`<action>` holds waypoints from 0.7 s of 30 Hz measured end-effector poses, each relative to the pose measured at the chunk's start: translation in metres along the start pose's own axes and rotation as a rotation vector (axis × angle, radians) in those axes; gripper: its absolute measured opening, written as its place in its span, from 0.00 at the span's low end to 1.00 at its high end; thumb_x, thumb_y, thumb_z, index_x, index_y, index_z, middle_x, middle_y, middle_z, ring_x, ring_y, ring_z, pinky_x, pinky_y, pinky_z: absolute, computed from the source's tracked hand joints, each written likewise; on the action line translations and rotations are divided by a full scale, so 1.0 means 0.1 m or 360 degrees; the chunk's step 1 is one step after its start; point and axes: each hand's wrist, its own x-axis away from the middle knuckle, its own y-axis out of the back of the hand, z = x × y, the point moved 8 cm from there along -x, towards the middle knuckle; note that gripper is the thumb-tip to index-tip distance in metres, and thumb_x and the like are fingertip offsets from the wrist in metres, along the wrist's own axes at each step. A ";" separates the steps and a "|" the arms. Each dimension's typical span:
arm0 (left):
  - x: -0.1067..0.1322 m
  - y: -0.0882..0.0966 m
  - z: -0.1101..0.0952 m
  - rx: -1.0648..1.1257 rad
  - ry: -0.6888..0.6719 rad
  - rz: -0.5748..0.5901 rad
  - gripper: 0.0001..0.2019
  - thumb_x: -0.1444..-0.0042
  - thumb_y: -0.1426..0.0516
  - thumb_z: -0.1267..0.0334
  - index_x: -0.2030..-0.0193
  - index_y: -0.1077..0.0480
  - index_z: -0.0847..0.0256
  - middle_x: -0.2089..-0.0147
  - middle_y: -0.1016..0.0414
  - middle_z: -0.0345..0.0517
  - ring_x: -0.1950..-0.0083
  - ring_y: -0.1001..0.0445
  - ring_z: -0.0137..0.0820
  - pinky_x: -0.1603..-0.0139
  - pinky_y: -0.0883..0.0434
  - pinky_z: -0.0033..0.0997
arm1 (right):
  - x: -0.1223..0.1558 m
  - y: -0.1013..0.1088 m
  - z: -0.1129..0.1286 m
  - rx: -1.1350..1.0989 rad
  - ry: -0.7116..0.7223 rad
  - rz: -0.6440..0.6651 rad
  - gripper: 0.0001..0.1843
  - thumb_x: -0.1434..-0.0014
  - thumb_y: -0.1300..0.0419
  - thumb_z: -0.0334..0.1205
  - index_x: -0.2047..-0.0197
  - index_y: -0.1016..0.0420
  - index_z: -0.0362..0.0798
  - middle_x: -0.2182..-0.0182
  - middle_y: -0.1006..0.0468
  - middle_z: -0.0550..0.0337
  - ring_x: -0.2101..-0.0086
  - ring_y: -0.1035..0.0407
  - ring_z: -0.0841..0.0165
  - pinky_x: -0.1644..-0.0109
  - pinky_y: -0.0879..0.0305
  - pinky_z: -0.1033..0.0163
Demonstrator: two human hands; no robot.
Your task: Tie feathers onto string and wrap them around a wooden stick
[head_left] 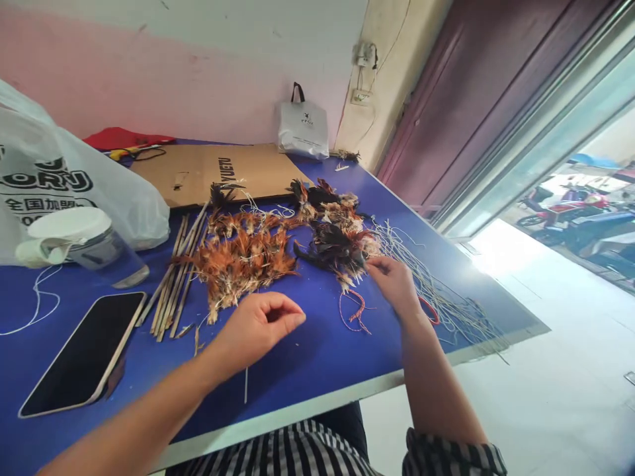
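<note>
My right hand [397,284] is closed, thumb and fingertips pinched at the near edge of a pile of dark feathers [337,244]; what lies between the fingertips is too small to make out. My left hand [260,324] hovers over the table's front part with its fingers curled and thumb against the forefinger. Anything in that pinch is hidden. A thin white strand [246,387] shows just below this hand. Rows of reddish-brown feathers [248,258] lie beyond it. Close to my right hand is a pink-and-white twisted cord [358,309].
Thin sticks [171,291] lie left of the feathers, and pale strands [436,297] spread along the right. A phone [86,354], clear jug [106,251] and plastic bag [99,178] occupy the left. Behind are a cardboard sheet [198,172] and a silver bag [303,129].
</note>
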 end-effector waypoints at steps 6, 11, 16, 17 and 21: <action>-0.08 -0.45 0.29 0.0231 0.0058 0.0117 0.11 0.51 0.43 0.56 0.70 0.26 0.63 0.73 0.26 0.43 0.71 0.34 0.27 0.69 0.38 0.26 | -0.02 -0.34 -0.01 0.0629 -0.0031 0.0431 0.11 0.49 0.45 0.40 0.68 0.21 0.50 0.70 0.21 0.59 0.67 0.29 0.67 0.63 0.39 0.66; -0.19 -0.55 0.45 0.0430 0.0225 0.0080 0.12 0.53 0.41 0.55 0.70 0.26 0.63 0.78 0.33 0.38 0.78 0.41 0.23 0.77 0.43 0.24 | -0.13 -0.74 -0.03 0.0990 -0.0171 0.0586 0.13 0.51 0.43 0.42 0.66 0.21 0.47 0.65 0.22 0.50 0.63 0.28 0.61 0.64 0.37 0.63; -0.28 -0.63 0.60 0.0651 0.0388 0.0098 0.13 0.56 0.39 0.54 0.72 0.28 0.64 0.80 0.37 0.35 0.81 0.46 0.19 0.81 0.49 0.22 | -0.27 -0.94 -0.04 0.1000 -0.0196 0.0663 0.12 0.58 0.41 0.32 0.68 0.22 0.39 0.67 0.23 0.41 0.65 0.28 0.56 0.65 0.37 0.59; -0.31 -0.65 0.63 0.0709 0.0421 0.0105 0.13 0.56 0.39 0.54 0.72 0.28 0.65 0.81 0.37 0.35 0.82 0.46 0.19 0.81 0.49 0.21 | -0.28 -0.94 -0.03 0.0967 -0.0183 0.0688 0.11 0.59 0.41 0.32 0.69 0.23 0.39 0.68 0.23 0.42 0.66 0.28 0.57 0.65 0.37 0.60; -0.43 -0.67 0.73 0.0943 0.0530 0.0023 0.14 0.60 0.36 0.57 0.71 0.28 0.66 0.77 0.32 0.39 0.80 0.40 0.20 0.80 0.46 0.21 | -0.27 -0.89 0.13 0.0719 -0.0052 0.0821 0.07 0.56 0.42 0.36 0.77 0.26 0.42 0.78 0.27 0.56 0.74 0.33 0.68 0.71 0.41 0.67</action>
